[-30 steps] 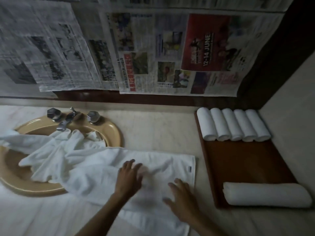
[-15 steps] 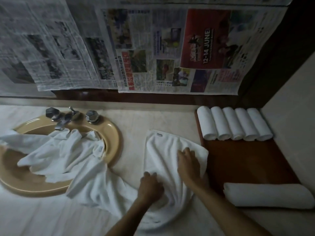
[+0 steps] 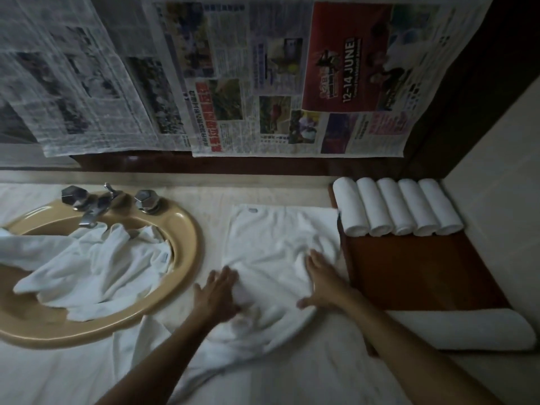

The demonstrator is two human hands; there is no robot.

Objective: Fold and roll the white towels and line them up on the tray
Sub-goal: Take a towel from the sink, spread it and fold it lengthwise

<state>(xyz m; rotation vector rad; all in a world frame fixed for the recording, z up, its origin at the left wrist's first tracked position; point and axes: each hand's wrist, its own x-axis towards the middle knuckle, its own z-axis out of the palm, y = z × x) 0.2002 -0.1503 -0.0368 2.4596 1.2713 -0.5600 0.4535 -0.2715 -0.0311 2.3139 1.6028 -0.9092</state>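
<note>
Newspaper sheets (image 3: 263, 77) across the top of the frame carry a red advert reading "12-14 JUNE"; smaller print is illegible. At centre, the left hand (image 3: 217, 290) and right hand (image 3: 323, 283) press flat, fingers spread, on a white towel (image 3: 280, 241) beside the tray (image 3: 409, 273). Its small corner label (image 3: 253, 210) is unreadable.

- Dim, bluish, flat light; no clear source and only soft shadows.
- The left hand (image 3: 217, 293) is smeared by motion blur.
- Wide-angle bending curves the newspapers (image 3: 181, 74) and the edges.
- Grainy dark corners, upper right nearly black.
</note>
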